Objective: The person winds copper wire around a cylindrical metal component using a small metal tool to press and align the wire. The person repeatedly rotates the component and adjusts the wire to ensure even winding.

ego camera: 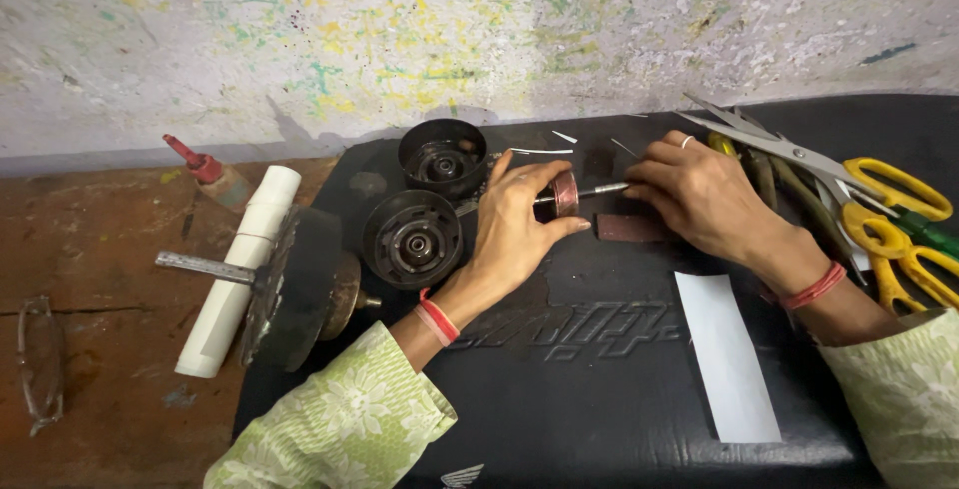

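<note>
From the head view, our left hand (514,224) pinches the copper rotor (564,193) over the black mat (599,389), beside two round housings (413,239). Our right hand (699,194) is closed on its shaft (602,189). We judge a fitting step; next needs steady alignment.

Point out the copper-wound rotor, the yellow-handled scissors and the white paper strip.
copper-wound rotor (565,192): head view, on its copper winding.
yellow-handled scissors (892,189): head view, on the upper yellow handle loop.
white paper strip (726,354): head view, on its middle.
</note>
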